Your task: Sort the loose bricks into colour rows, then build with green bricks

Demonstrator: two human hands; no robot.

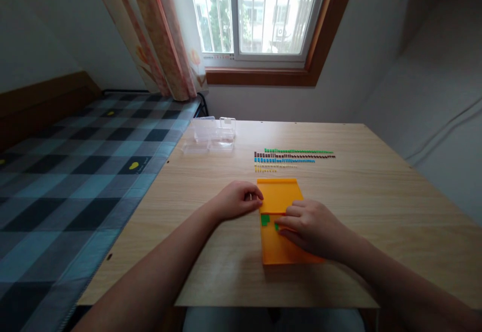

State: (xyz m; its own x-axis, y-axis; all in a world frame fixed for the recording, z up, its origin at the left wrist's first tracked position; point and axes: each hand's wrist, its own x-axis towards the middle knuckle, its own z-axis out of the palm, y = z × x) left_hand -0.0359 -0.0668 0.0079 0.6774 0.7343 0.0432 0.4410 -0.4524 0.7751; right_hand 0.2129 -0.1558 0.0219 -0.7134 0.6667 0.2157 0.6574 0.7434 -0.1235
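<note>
An orange plastic board [276,249] lies on the table in front of me, with a raised ridge across its middle. A patch of small green pieces [265,219] sits at the left of its lower section. My left hand [241,200] has curled fingers, with thumb and fingertips closed at the board's upper left edge. Above the lower section, my right hand [307,224] pinches a small green piece [276,227] between thumb and fingers. The palm hides the board's right side, and whether that piece touches the board cannot be made out.
Several rows of tiny green [297,151], brown [293,155], blue [284,160] and yellow pieces [263,170] lie beyond the board. Clear plastic boxes [214,136] stand at the back left of the wooden table [376,211]. A bed [113,156] adjoins its left side.
</note>
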